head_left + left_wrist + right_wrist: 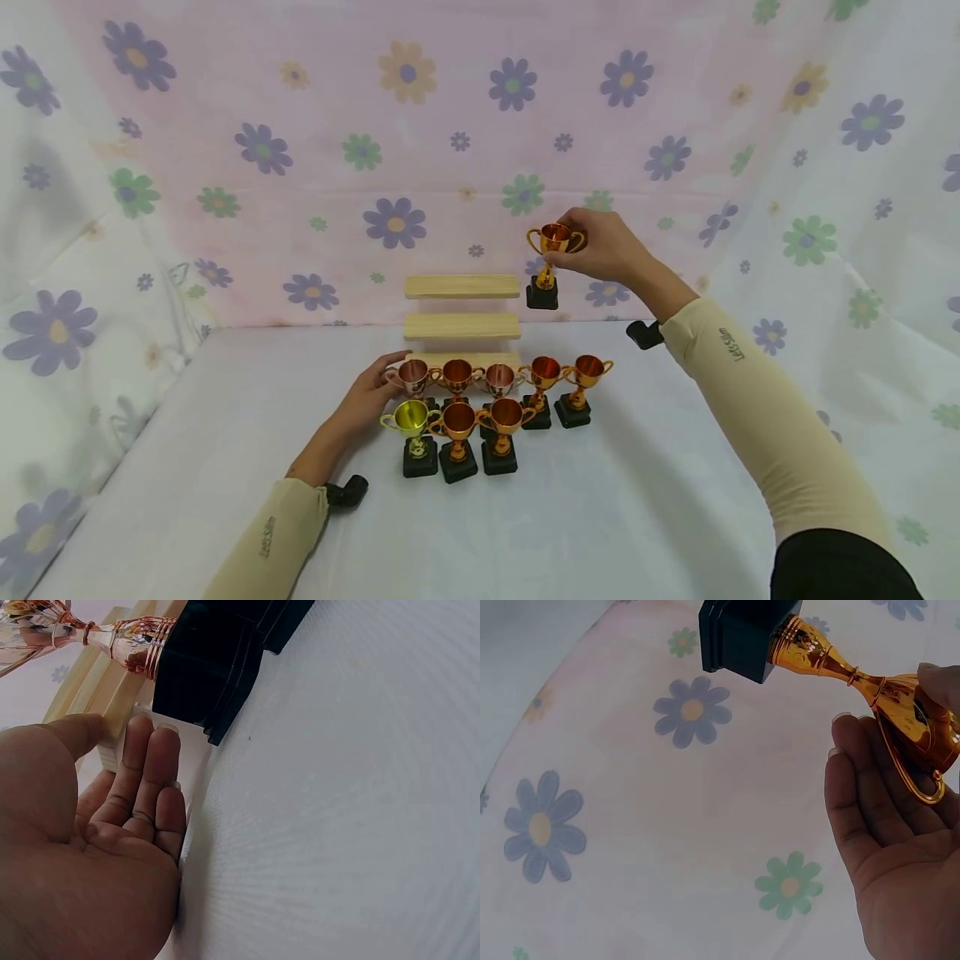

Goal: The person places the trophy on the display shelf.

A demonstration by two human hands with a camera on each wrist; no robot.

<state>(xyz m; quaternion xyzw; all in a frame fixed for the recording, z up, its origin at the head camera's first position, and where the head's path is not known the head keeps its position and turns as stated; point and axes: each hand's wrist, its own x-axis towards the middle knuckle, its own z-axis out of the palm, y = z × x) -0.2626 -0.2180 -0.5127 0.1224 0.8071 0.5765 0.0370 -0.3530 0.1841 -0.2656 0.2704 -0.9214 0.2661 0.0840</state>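
My right hand (600, 242) grips a gold trophy cup (545, 271) by its bowl, thumb and fingers on either side. The cup hangs upright in the air, black base down, right of the top wooden step (461, 287); its handle (907, 761) shows beside the fingers in the right wrist view. My left hand (365, 398) holds the left end of the lowest wooden step (118, 705), thumb against the wood and other fingers by a white support. Close to those fingers stands a rose-gold trophy (414, 377) on a black base (202, 667).
Several small trophies crowd before the steps: a yellow-gold one (412, 418) front left, copper ones (507, 414) beside it, a gold one (587, 371) at the right end. The middle step (461, 326) sits above the lowest. A flowered cloth (330, 100) hangs behind the white table (600, 525).
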